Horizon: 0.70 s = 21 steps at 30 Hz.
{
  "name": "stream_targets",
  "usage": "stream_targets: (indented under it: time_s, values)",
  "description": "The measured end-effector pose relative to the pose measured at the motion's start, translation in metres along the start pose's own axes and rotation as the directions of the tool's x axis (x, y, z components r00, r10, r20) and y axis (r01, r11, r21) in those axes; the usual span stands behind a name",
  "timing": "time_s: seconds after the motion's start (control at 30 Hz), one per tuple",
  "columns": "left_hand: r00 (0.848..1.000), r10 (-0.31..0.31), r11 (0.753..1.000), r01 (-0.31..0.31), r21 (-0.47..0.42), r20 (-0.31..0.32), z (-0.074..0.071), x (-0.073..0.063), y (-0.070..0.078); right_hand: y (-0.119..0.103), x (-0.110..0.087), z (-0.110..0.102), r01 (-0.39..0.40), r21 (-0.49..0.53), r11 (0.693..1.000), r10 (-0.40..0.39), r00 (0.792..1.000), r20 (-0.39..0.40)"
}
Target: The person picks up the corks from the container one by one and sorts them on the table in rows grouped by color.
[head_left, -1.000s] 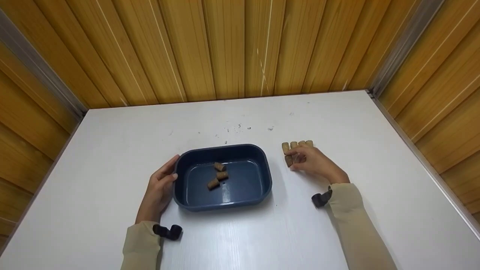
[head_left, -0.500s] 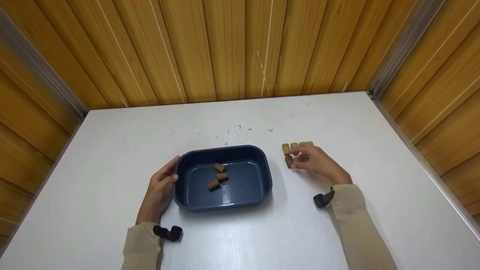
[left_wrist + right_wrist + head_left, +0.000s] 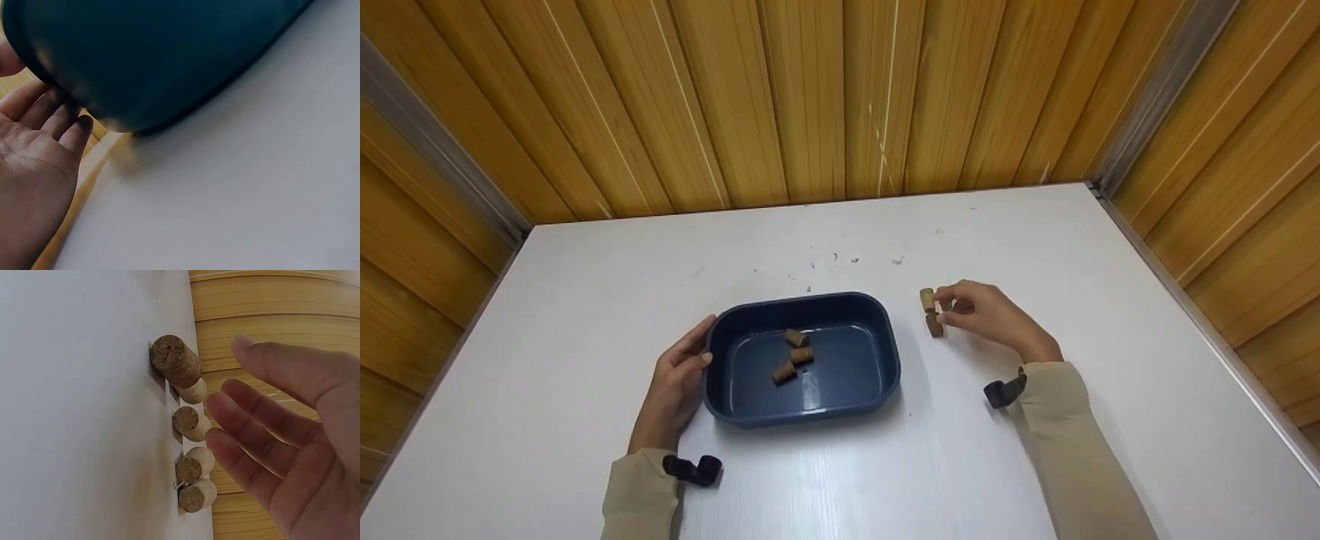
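Note:
A dark blue plastic tub (image 3: 802,414) has three dark brown corks (image 3: 801,355) lying in it. My left hand (image 3: 679,375) holds its left side, the thumb at the rim and the fingers against the outer wall. To the right of the tub, my right hand (image 3: 990,319) is over a group of corks, its fingers loosely bent and thumb apart. Nothing is between them in the right wrist view. Closest to that hand lies a dark brown cork (image 3: 175,360), in front of several paler corks (image 3: 191,423) in a row. In the head view the hand hides most of that row.
Everything stands on a white table (image 3: 825,487) with small dark marks (image 3: 855,260) beyond the tub. Wood-patterned panels (image 3: 810,97) wall in its back and both sides. A black wrist camera (image 3: 1005,390) sits on each sleeve.
My right hand has lifted slightly and now covers more of the pale corks. The dark cork stays in its place beside it. My left hand and the tub hold still.

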<state>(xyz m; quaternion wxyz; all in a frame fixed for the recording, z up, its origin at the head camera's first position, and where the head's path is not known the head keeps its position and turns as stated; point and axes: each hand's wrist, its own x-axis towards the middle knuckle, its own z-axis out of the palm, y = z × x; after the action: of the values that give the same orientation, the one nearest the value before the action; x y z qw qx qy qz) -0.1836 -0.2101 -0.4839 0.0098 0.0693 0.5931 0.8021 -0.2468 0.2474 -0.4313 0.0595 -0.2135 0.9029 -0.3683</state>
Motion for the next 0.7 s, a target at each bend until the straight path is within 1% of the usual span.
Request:
stream_targets:
  time_s: [0.17,0.4,0.7]
  values:
    - [1.000,0.005,1.000,-0.005,0.006,-0.002,0.000,0.000,0.000,-0.010,0.005,-0.003,-0.009,0.001,1.000,0.009,1.000,0.001]
    - [1.000,0.017,1.000,-0.017,0.018,0.003,0.000,0.000,-0.001,-0.027,0.013,-0.004,0.040,-0.018,0.999,-0.040,0.999,0.001]
    - [1.000,0.004,1.000,-0.004,-0.009,-0.004,0.002,0.000,-0.001,-0.058,0.026,-0.006,0.066,-0.020,0.998,-0.065,0.996,0.058]
